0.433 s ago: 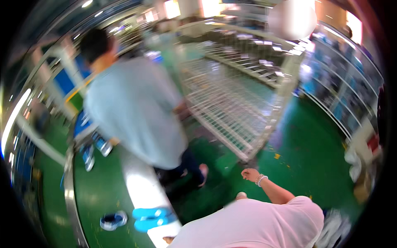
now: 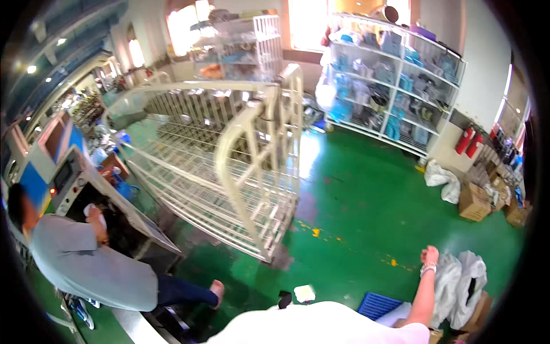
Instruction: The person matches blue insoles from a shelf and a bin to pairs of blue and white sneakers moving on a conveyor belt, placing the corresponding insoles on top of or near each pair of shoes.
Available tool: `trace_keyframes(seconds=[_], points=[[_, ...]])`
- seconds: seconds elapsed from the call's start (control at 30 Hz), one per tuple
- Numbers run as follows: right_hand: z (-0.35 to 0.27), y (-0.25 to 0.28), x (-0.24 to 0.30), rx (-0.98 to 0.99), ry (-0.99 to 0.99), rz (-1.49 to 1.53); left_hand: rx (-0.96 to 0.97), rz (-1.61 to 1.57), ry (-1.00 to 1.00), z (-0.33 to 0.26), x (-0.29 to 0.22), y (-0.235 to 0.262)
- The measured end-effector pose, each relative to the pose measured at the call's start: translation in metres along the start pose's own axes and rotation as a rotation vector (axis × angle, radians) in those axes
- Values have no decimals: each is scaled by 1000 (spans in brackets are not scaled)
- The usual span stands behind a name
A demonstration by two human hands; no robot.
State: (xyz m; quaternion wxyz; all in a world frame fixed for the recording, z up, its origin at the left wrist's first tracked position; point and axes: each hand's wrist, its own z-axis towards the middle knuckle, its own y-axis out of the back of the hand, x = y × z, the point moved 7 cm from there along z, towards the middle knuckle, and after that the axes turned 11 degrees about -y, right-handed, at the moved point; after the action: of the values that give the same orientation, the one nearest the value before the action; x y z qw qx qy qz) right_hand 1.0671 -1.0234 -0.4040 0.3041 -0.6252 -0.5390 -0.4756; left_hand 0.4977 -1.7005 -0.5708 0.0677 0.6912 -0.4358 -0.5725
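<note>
My right hand [image 2: 429, 255] is raised at the lower right, its fingers curled in and nothing visible in them. A beaded bracelet [image 2: 428, 268] circles that wrist. Closest to the hand are white sacks [image 2: 468, 286] standing on the floor just beyond my forearm, apart from the fingers. A blue ribbed plastic piece [image 2: 378, 307] lies between that arm and my body. My left hand is out of the picture. Ahead of me stands a large cream metal cage cart [image 2: 232, 157] with wire shelves; neither hand touches it.
A co-worker [image 2: 91, 266] in a grey shirt is at a machine [image 2: 80, 183] on the left, a whitish thing in one hand. White shelving [image 2: 395, 86] with bagged items lines the back. Cartons [image 2: 474, 202] and red extinguishers [image 2: 465, 140] are at the right.
The view has swung to the right, so the cart and co-worker sit farther left. My right arm appears farther right. The part of my left hand at the lower edge has left the picture.
</note>
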Motion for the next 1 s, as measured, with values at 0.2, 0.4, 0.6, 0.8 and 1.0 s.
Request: trace_keyframes(seconds=[0.2,0.4,0.6,0.8,1.0], points=[[-108,-141,46,323,-157,-184,264,275,147,72,29,-26],[-126,-272,3,975,-327,-386,455,298,377,123,39,-99],[58,-35,-78,155,94,-1263,772,159,351,194,-72,-279],[9,100,-128,27,-792,-1524,792,-452,178,337,-257,-401],[74,-42,-79,182,-782,-1365,675,571,-448,462,-489,-433]])
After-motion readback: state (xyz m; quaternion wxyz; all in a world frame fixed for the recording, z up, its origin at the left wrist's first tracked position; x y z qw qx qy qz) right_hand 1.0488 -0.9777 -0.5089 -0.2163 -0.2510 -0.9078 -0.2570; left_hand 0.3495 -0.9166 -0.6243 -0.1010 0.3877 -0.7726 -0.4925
